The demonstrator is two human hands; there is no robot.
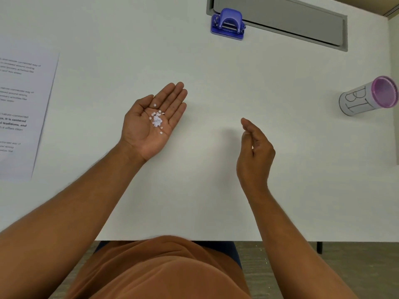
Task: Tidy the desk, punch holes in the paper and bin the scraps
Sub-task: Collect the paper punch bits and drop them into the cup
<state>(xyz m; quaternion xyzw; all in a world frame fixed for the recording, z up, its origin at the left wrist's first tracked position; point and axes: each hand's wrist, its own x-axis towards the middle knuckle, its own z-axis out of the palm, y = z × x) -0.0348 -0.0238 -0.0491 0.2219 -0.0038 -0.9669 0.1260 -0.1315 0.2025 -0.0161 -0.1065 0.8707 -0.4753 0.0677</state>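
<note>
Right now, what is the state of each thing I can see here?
left hand: palm up, flat, open
paper scraps: piled on the left palm
right hand: loosely curled, holding nothing
hole punch: on the desk, untouched
bin: upright, open top
paper: flat on the desk

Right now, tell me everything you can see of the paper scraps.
The paper scraps are tiny white round punch-outs, thin and flat. Most lie heaped in a small cluster in the hollow of the upturned left hand, with a few loose ones scattered toward the fingers and the wrist. They touch only the palm, which is held open over the white desk. None shows on the desk itself.
</note>
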